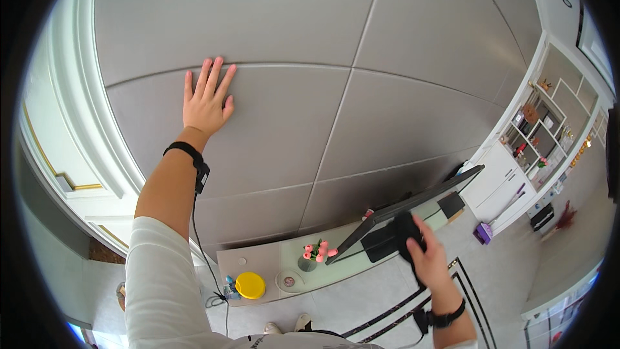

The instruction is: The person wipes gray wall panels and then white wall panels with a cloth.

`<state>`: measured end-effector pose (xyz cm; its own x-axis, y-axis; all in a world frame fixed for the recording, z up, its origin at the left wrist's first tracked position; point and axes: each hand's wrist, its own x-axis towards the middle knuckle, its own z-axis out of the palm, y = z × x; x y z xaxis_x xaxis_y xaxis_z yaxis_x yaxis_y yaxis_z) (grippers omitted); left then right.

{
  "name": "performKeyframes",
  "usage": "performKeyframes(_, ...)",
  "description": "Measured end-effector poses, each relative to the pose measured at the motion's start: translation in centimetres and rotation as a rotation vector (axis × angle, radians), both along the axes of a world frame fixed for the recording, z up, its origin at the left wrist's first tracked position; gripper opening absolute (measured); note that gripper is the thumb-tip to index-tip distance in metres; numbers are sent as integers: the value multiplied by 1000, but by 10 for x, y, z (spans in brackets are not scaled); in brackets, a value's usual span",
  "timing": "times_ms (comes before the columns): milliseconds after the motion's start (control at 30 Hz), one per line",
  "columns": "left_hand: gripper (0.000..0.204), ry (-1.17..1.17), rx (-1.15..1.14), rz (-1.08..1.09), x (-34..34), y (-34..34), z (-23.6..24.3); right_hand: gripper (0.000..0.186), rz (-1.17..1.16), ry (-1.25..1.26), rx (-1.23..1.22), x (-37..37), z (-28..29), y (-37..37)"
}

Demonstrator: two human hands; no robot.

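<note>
The L hand (206, 105) lies on the grey wall (278, 123), its fingers (214, 77) spread apart w/ nothing btwn them. The R hand (431, 262) has its fingers clamped on a black thing (405, 236); its exact kind I cannot tell. This thing is in the air, in view in front of the black TV (413, 203). On the low desk (261, 255) are pink flowers (316, 252) & a round yellow box (250, 285), L of the flowers.
</note>
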<state>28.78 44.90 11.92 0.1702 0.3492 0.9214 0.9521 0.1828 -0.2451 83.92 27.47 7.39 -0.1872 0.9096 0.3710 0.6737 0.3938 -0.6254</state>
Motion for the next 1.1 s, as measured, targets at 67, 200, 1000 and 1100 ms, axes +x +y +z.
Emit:
performKeyframes(67, 73, -13, -8, -8, -4, 0, 4, 55, 58, -97, 236, -28, 32, 41)
performKeyframes(200, 74, 11, 13, -32, -2, 0, 5, 43, 20, -110, 420, -79, 84, 122)
performKeyframes(1000, 72, 64, 119, 6, -1, 13, -3, 41, 135, -800, -316, -175, -67, 289)
performKeyframes(1100, 72, 67, 139, 5, -3, 10, -5, 36, -67, -350, 130, -178, 5, 271)
